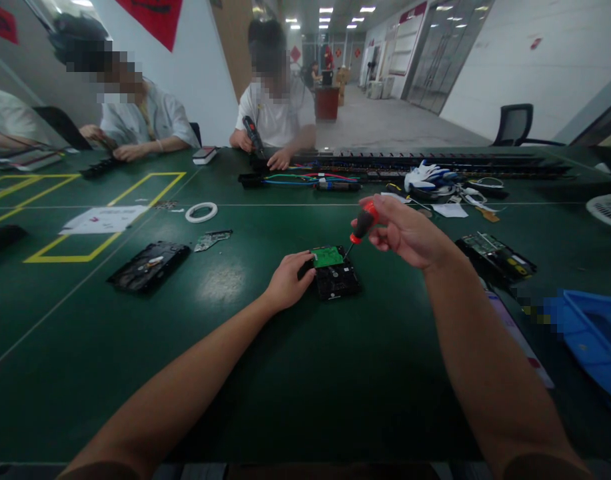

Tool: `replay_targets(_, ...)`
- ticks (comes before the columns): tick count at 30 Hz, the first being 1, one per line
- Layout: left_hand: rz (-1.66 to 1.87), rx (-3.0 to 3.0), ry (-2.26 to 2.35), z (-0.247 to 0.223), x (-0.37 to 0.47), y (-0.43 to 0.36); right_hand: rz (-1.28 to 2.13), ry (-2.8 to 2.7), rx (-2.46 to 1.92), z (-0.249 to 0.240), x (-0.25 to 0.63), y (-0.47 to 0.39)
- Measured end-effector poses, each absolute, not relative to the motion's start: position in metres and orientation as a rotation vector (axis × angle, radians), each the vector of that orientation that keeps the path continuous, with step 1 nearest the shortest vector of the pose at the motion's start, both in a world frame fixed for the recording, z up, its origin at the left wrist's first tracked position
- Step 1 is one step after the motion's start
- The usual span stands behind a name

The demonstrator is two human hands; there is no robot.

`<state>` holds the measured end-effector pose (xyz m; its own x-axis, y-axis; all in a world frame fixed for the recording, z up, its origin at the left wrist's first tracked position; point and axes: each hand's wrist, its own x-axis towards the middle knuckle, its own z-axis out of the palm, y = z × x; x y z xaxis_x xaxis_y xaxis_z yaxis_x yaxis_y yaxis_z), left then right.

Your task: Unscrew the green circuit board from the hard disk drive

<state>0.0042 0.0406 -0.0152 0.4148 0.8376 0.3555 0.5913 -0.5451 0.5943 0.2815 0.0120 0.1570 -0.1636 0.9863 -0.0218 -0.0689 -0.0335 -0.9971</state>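
Note:
A black hard drive (338, 283) lies on the green table in front of me, with a green circuit board (328, 257) on its far half. My left hand (291, 280) grips the drive's left edge, fingers and thumb closed around it. In my right hand (402, 230) is a red and black screwdriver (364, 224), slanted, its handle between thumb and fingers. The shaft points down to the right end of the circuit board; whether the tip touches a screw is too small to tell.
Left of me lie another black drive casing (149, 265), a loose circuit board (212, 240) and a white tape roll (201, 212). To the right are a black device (496, 257) and a blue bin (595, 333). White gloves (430, 177) and cables lie farther back. Opposite, a co-worker holds a power screwdriver (253, 135).

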Motion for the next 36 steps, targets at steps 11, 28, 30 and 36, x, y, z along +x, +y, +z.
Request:
replay_targets(11,0.859,2.322,1.243,-0.013,0.004,0.040,1.150,-1.270,-1.183,0.152,0.289,0.020)
replay_targets(28,0.889,2.299,1.210,-0.017,0.004,0.042,1.469,-1.225,-1.134,0.161,0.275,0.008)
replay_targets(30,0.886,2.302,1.209,-0.017,0.004,0.042,1.492,-1.220,-1.110,0.160,0.274,0.009)
replay_targets(36,0.874,2.298,1.210,-0.015,0.004,0.041,1.497,-1.160,-1.041,0.158,0.271,0.012)
